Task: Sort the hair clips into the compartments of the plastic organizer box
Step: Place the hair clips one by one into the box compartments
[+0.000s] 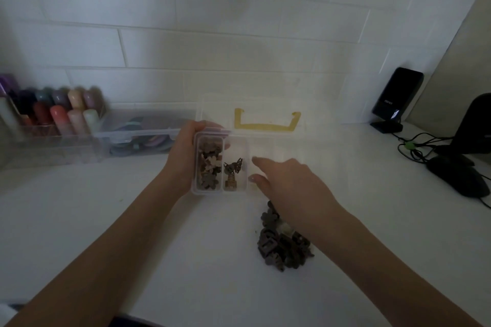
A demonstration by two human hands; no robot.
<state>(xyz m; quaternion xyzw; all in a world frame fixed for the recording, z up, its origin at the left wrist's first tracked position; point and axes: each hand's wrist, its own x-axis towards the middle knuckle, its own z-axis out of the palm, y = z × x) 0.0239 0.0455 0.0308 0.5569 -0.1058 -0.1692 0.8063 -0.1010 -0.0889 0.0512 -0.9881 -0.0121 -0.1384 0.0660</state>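
Left grip [183, 156] holds organizer box [221, 190] containing clips [208, 167].

A white counter [132, 220] runs up to a tiled wall. On it lie an open clear organizer [221, 190], a pile of dark clips [281, 244] just before it, two clear bins [127, 138] at the left, and a dark speaker [396, 98], cables [414, 145] and mouse [459, 180] at the right

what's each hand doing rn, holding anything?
Left hand: grips the left end of the organizer box.
Right hand: open, fingers extended over the box, holding nothing visible.
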